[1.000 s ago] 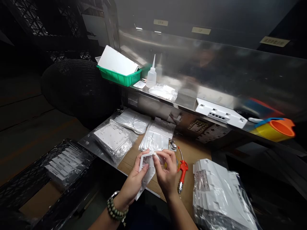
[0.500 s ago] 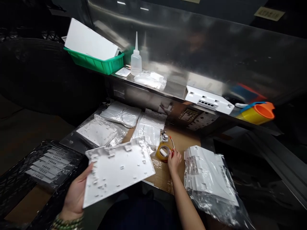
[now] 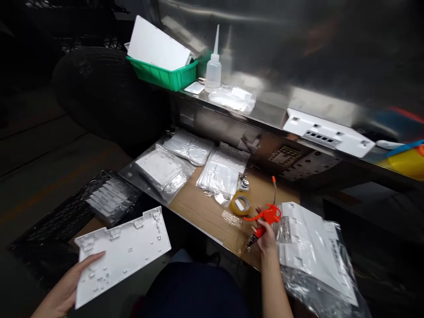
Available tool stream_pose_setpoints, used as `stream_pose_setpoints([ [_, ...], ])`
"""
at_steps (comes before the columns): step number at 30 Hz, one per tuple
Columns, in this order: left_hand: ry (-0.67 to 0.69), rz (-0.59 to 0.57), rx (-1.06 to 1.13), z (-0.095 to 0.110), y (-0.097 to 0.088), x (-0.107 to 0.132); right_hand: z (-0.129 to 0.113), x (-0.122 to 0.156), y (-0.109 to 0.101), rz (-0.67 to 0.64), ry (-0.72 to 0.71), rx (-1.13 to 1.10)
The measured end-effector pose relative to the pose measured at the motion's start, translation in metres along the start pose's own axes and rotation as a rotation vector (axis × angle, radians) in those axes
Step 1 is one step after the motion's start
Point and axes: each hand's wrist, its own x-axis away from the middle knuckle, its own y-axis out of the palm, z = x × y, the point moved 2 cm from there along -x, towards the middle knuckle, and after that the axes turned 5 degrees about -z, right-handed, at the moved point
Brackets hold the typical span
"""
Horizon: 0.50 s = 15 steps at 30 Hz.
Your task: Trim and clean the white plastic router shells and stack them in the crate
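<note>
My left hand (image 3: 74, 280) grips a white plastic panel (image 3: 129, 251) by its left end, thumb on top, its clips and small posts facing up. The panel is held in the air in front of the workbench. In my right hand (image 3: 266, 238) is a red air blow gun (image 3: 270, 215), its thin nozzle with an orange tip pointing up and away. The fingers wrap its handle, partly hidden. Just left of the blow gun, a roll of yellowish tape (image 3: 240, 203) lies on the cardboard (image 3: 205, 221), near a small metal object (image 3: 244, 182).
Bagged white panels (image 3: 162, 170) lie at the back left, more bagged panels (image 3: 308, 243) at the right. A black crate (image 3: 49, 229) holds bagged parts. On the metal shelf (image 3: 268, 115) stand a green bin (image 3: 162, 76), a squeeze bottle (image 3: 213, 73) and a white casing (image 3: 327, 132).
My right hand has lifted the red blow gun up from beside the tape. My left hand has brought the panel lower and to the left. The view has swung somewhat.
</note>
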Motion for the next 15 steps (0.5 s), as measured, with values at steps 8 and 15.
stream_pose_setpoints([
  [8,0.046,0.096,0.175,-0.082,0.011,-0.101,-0.051,0.08,0.081,-1.26,0.095,0.199],
  [15,-0.083,0.025,0.341,-0.12,0.05,-0.153,-0.034,0.127,0.116,-1.019,-0.158,1.032],
])
